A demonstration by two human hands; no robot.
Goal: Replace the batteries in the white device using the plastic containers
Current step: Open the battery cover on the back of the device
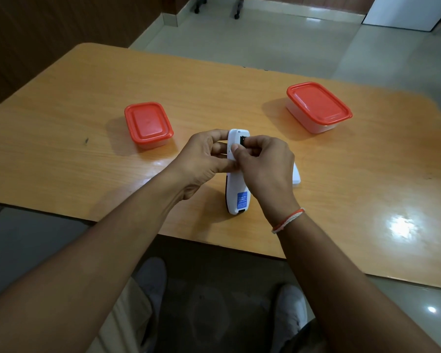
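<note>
My left hand grips the device, long axis twelve-to-six, while my right hand pinches into its twelve-o'clock battery bay, contents hidden.

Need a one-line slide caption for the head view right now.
Both hands hold the white device over the table, fingers at its open battery bay; both red-lidded containers closed.
</note>
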